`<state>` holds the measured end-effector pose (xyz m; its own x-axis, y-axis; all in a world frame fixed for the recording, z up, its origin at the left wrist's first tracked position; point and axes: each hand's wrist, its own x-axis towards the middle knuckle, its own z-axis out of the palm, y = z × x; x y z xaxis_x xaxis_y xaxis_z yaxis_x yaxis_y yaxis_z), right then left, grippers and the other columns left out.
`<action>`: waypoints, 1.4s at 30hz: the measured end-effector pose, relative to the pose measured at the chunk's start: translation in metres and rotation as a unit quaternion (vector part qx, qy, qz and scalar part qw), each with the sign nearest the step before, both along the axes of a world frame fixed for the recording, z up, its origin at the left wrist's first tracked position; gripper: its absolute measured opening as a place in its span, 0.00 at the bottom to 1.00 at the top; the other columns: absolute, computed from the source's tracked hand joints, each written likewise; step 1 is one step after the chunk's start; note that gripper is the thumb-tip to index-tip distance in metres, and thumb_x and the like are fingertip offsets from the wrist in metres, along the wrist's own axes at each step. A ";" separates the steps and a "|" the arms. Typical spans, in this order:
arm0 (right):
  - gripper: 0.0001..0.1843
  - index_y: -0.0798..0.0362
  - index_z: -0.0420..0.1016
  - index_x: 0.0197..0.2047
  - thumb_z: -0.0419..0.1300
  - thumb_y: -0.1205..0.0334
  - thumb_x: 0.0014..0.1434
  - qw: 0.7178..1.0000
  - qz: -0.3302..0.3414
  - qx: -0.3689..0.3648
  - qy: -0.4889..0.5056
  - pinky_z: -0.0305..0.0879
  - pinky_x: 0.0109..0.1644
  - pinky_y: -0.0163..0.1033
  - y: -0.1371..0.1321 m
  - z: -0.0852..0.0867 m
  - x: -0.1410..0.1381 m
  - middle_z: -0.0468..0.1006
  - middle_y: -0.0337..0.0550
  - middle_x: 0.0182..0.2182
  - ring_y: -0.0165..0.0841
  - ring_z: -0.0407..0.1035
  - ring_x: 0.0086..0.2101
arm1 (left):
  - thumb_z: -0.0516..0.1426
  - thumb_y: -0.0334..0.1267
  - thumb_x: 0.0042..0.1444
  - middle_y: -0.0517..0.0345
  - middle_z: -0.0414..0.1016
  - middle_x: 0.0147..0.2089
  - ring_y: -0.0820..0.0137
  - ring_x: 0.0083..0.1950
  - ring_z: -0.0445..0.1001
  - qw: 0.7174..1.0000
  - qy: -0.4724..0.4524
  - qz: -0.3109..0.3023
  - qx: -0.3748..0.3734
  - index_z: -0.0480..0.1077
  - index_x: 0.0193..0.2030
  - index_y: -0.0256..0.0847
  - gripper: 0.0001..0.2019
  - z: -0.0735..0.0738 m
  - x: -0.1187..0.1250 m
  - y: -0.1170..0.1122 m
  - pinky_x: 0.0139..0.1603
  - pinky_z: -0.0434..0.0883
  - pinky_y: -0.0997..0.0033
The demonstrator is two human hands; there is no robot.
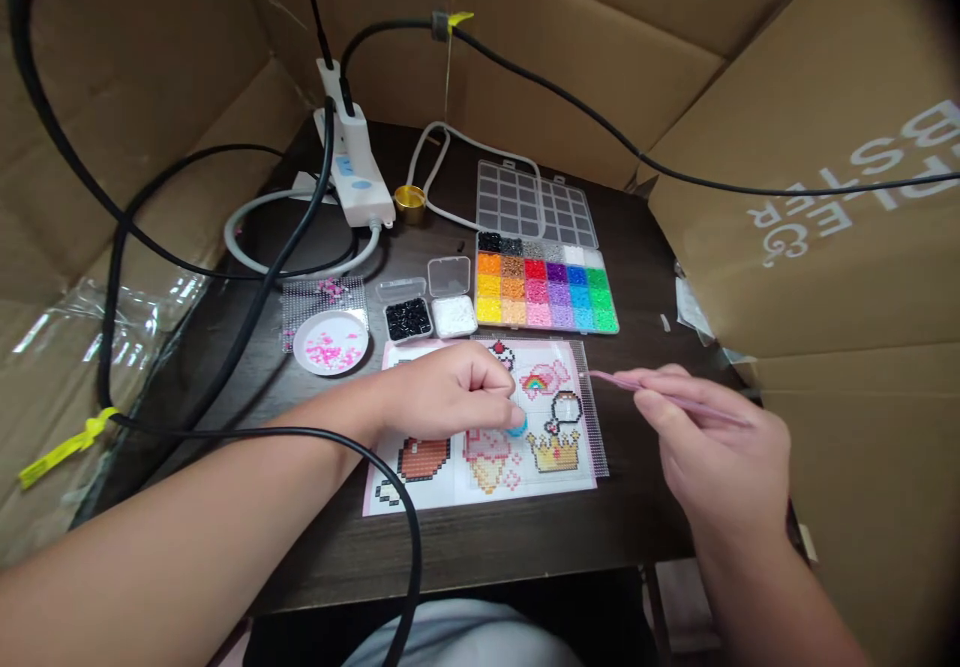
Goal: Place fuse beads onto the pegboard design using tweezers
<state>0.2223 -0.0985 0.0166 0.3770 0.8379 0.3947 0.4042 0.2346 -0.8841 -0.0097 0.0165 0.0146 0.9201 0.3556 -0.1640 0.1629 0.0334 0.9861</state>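
My right hand (712, 437) grips thin pink tweezers (679, 400). Their curved tip points left, by the right edge of the transparent pegboard (592, 427). That board lies over a printed pattern sheet (431, 499) with pixel pictures of a crown, an ice cream and a rainbow candy. On the sheet rests my left hand (457, 392), fingers curled in. Something light blue (517, 427) shows at its thumb tip; what it is I cannot make out. Part of the sheet is hidden under this hand.
Behind the sheet stand a bead box (551, 287) of many colours, a case of black beads (408, 319) and one of white beads (454, 316). Left are a dish (298, 349) of pink beads and another pegboard (289, 297). A power strip (352, 162) and a black cable (409, 507) loop nearby.
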 end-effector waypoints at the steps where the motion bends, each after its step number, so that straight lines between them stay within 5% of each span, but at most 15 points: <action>1: 0.09 0.45 0.85 0.36 0.68 0.70 0.56 1.000 -0.009 -0.013 0.003 0.76 0.38 0.39 -0.008 -0.006 0.002 0.86 0.40 0.33 0.34 0.79 0.35 | 0.58 0.40 0.56 0.70 0.45 0.18 0.80 0.21 0.45 1.000 0.001 0.001 0.001 0.49 0.17 0.42 0.23 0.000 0.000 0.000 0.21 0.46 0.73; 8: 0.03 0.48 0.86 0.35 0.70 0.65 0.55 0.994 -0.081 -0.071 0.019 0.77 0.40 0.41 -0.034 -0.038 0.000 0.86 0.42 0.33 0.35 0.80 0.34 | 0.58 0.38 0.57 0.70 0.45 0.18 0.79 0.21 0.46 1.000 -0.015 -0.003 0.003 0.49 0.17 0.42 0.23 0.000 0.001 -0.001 0.22 0.47 0.71; 15: 0.04 0.50 0.84 0.32 0.73 0.63 0.51 0.984 -0.154 -0.060 0.070 0.76 0.49 0.45 -0.035 -0.047 -0.005 0.86 0.43 0.34 0.37 0.80 0.36 | 0.59 0.39 0.58 0.70 0.46 0.19 0.79 0.21 0.46 1.000 -0.008 -0.003 -0.004 0.51 0.18 0.42 0.23 -0.005 -0.001 -0.002 0.23 0.46 0.71; 24: 0.04 0.48 0.85 0.33 0.71 0.66 0.53 0.992 -0.116 -0.025 0.045 0.75 0.40 0.43 -0.029 -0.040 -0.013 0.86 0.42 0.31 0.37 0.79 0.33 | 0.58 0.37 0.57 0.70 0.45 0.19 0.80 0.21 0.46 1.000 -0.016 0.000 -0.020 0.49 0.17 0.43 0.24 -0.001 0.000 -0.002 0.23 0.47 0.71; 42: 0.07 0.47 0.86 0.36 0.68 0.68 0.56 0.997 -0.055 -0.059 -0.019 0.76 0.36 0.43 -0.031 -0.036 -0.011 0.86 0.43 0.34 0.37 0.79 0.34 | 0.59 0.38 0.57 0.69 0.44 0.18 0.80 0.21 0.45 1.000 -0.016 0.004 0.006 0.49 0.17 0.41 0.24 0.001 0.002 0.000 0.21 0.46 0.73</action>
